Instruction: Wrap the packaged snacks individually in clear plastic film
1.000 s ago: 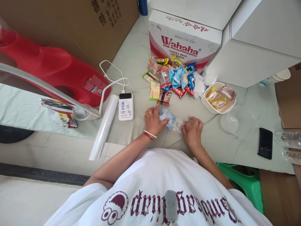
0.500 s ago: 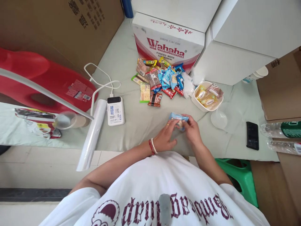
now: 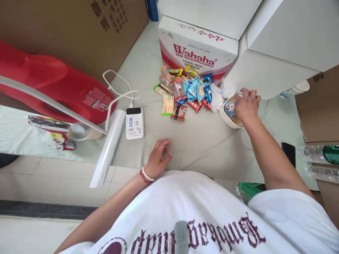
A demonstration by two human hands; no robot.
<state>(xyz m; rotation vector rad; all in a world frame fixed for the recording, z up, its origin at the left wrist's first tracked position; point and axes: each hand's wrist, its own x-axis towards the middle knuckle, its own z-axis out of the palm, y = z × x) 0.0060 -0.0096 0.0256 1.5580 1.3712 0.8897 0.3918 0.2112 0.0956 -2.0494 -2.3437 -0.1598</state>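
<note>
At the rim of the white bowl, the fingers of the right hand, grip unclear, meet the blue packet, now inside rather than between both hands, its placing seemingly nearly done, the left hand loosely parted and empty.

White tub; blue packet

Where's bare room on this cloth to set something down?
The widest patch lies between the power bank and white tub, below the snack pile; the left hand borders it. A smaller one separates the brown carton and Wahaha box. Crowded: the snack pile, and the white tub under the right hand.
</note>
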